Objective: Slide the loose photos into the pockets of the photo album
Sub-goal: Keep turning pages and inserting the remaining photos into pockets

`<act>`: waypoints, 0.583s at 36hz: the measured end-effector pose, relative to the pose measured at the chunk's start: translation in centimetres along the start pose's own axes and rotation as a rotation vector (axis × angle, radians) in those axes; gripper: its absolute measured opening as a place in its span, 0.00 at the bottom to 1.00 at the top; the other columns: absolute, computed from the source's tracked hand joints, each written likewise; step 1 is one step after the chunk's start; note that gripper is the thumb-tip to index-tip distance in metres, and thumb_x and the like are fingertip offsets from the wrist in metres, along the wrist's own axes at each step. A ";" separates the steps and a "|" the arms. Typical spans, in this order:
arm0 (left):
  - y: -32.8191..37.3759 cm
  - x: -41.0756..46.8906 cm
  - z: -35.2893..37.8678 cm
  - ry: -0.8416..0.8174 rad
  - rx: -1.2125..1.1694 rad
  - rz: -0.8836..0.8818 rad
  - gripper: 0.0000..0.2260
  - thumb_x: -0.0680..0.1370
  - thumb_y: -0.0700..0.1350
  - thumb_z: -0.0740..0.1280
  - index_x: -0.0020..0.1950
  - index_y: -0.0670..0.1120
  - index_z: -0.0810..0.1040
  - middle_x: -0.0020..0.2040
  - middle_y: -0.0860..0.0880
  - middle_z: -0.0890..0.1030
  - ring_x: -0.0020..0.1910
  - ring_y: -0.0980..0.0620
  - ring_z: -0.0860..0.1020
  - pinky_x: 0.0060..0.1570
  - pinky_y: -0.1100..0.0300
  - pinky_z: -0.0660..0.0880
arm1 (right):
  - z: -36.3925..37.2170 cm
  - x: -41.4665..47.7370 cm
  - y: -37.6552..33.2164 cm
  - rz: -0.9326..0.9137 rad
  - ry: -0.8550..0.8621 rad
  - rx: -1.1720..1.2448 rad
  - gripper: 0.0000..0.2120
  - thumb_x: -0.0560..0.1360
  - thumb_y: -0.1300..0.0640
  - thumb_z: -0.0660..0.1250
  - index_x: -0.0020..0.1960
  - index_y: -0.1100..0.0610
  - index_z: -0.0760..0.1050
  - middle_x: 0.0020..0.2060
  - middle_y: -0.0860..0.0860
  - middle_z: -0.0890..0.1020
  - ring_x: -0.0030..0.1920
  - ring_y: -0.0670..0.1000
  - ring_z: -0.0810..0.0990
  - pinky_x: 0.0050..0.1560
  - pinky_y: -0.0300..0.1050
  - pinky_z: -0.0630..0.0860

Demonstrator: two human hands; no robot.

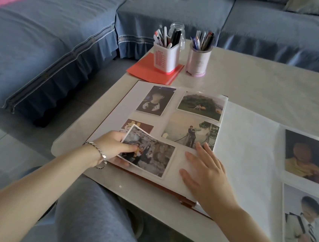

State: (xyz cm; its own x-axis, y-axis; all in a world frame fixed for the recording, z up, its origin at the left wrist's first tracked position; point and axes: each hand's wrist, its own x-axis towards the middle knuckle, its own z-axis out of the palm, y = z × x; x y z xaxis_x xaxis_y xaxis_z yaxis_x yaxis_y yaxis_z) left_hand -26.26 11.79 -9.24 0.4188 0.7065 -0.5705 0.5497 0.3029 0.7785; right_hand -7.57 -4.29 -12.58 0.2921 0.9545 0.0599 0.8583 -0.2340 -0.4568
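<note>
**Table** (257,82): pale top; bears everything listed below.

**Photo album** (246,149): lies open and flat at the near edge. Both pages have clear-film pockets, several already filled. Judged heavy and stable, though the film is probably slick and clingy.

**Loose photo** (151,155): a group picture at the bottom pocket of the left-hand page. Its right end lies flat and looks to be under the film, though that is not certain. Its upper left corner curls up. Judged light and springy, easily creased or smudged; best held by the white border at the trailing edge and fed in straight.

**Right hand** (206,173): fingers straight and spread, pressing the page flat just beside the photo, near the spine.

**Left hand** (112,145): pinches the photo's left edge, thumb on top and fingers beneath.
</note>
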 end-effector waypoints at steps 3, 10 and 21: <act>0.3 0.2 1.5 -0.030 0.149 0.034 0.03 0.78 0.45 0.65 0.49 0.48 0.78 0.50 0.49 0.81 0.51 0.47 0.80 0.48 0.48 0.80 | -0.5 0.0 0.1 0.003 -0.090 0.007 0.31 0.73 0.37 0.47 0.74 0.46 0.59 0.76 0.44 0.49 0.75 0.45 0.41 0.66 0.36 0.37; 0.7 0.2 2.9 0.141 0.671 0.148 0.22 0.81 0.56 0.50 0.49 0.41 0.75 0.39 0.43 0.77 0.36 0.50 0.73 0.34 0.60 0.67 | -1.2 0.0 1.1 -0.015 -0.127 0.092 0.35 0.69 0.34 0.47 0.74 0.44 0.56 0.72 0.35 0.50 0.69 0.34 0.39 0.69 0.35 0.40; 0.0 -0.2 2.3 0.317 0.504 0.234 0.09 0.76 0.41 0.67 0.54 0.41 0.81 0.54 0.45 0.81 0.53 0.50 0.78 0.50 0.63 0.70 | -1.9 1.1 4.0 -0.045 0.006 0.115 0.23 0.77 0.49 0.51 0.68 0.55 0.70 0.71 0.48 0.65 0.73 0.49 0.59 0.69 0.40 0.53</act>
State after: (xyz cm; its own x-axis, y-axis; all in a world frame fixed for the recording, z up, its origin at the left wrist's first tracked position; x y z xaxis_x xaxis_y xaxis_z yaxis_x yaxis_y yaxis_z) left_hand -24.72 10.20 -9.73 0.3770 0.8957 -0.2356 0.7744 -0.1654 0.6107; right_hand -2.98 -4.57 -12.67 0.2578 0.9622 0.0879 0.8167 -0.1684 -0.5520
